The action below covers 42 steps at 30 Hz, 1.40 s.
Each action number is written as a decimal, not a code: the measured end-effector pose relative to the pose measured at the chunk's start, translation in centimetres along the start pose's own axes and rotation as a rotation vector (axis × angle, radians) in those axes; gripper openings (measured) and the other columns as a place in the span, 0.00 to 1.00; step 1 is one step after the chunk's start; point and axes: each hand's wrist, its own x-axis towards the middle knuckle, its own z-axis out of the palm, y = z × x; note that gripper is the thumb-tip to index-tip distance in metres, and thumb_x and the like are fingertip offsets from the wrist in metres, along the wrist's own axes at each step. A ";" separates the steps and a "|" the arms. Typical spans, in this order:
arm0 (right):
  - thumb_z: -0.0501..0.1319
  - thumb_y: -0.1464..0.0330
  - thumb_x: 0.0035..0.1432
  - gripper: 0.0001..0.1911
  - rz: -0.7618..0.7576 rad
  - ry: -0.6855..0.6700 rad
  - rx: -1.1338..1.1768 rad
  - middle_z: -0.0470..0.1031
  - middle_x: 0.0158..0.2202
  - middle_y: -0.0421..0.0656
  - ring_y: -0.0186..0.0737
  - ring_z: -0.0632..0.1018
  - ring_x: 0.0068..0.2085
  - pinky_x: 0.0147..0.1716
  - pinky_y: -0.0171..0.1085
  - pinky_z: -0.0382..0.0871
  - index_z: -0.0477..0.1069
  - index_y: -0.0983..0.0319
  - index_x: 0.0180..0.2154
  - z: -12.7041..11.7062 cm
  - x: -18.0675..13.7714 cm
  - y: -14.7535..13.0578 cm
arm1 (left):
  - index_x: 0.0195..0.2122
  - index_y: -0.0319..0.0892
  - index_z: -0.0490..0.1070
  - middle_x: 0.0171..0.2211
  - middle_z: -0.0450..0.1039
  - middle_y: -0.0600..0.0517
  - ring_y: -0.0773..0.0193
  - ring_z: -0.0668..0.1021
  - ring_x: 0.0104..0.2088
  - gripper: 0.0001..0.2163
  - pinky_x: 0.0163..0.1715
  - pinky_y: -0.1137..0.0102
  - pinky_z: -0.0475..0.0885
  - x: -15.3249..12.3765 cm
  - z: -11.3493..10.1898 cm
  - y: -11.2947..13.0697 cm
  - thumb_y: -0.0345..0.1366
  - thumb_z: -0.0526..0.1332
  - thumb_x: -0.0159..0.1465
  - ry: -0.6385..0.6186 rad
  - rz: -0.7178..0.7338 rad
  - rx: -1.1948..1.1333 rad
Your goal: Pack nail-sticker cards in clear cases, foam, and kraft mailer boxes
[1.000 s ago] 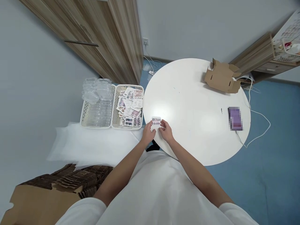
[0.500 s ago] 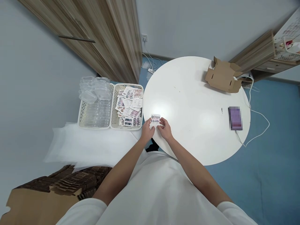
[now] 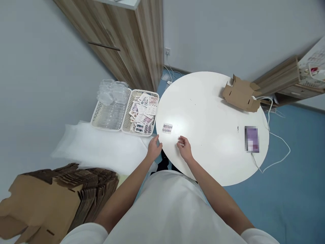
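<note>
A small card of press-on nails lies flat on the round white table near its left edge. My left hand hovers at the table's rim just below the card, fingers loosely curled and holding nothing. My right hand rests on the table to the right of the card, fingers bent, with nothing in them. Neither hand touches the card.
A white basket left of the table holds clear plastic cases and several nail cards. White foam sheets and flat cardboard boxes lie lower left. A folded cardboard box and a phone with a cable sit on the table.
Both hands let go of the nail card and drew back toward me. The card now lies alone on the table. The camera tilted slightly.
</note>
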 end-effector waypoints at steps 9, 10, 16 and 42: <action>0.54 0.64 0.49 0.19 -0.091 -0.178 -0.141 0.68 0.44 0.47 0.37 0.71 0.36 0.38 0.42 0.67 0.62 0.60 0.45 -0.4 -1.2 -0.9 | 0.55 0.43 0.53 0.50 0.63 0.45 0.59 0.68 0.48 0.25 0.45 0.63 0.64 -6.7 -1.5 -0.5 0.35 0.55 0.56 0.281 -0.110 -0.104; 0.54 0.64 0.49 0.20 -0.111 -0.211 -0.147 0.68 0.43 0.47 0.37 0.71 0.34 0.36 0.42 0.67 0.62 0.60 0.45 0.2 -1.2 -1.3 | 0.56 0.44 0.51 0.49 0.64 0.45 0.60 0.69 0.47 0.26 0.44 0.64 0.65 -7.3 -2.0 -0.5 0.35 0.55 0.56 0.305 -0.109 -0.111; 0.55 0.63 0.48 0.17 -0.261 -0.543 -0.140 0.71 0.34 0.44 0.36 0.71 0.28 0.30 0.39 0.68 0.65 0.61 0.41 6.4 -0.5 -5.4 | 0.58 0.44 0.46 0.43 0.69 0.46 0.67 0.75 0.34 0.29 0.38 0.67 0.68 -8.2 -7.9 -0.6 0.34 0.55 0.56 0.405 -0.060 -0.145; 0.56 0.68 0.44 0.20 -0.359 -0.525 -0.294 0.69 0.45 0.44 0.41 0.71 0.42 0.42 0.43 0.65 0.66 0.59 0.43 26.9 8.2 -13.7 | 0.52 0.40 0.58 0.53 0.60 0.40 0.55 0.69 0.48 0.29 0.41 0.66 0.67 7.3 -23.1 -4.5 0.29 0.62 0.47 0.423 -0.202 -0.288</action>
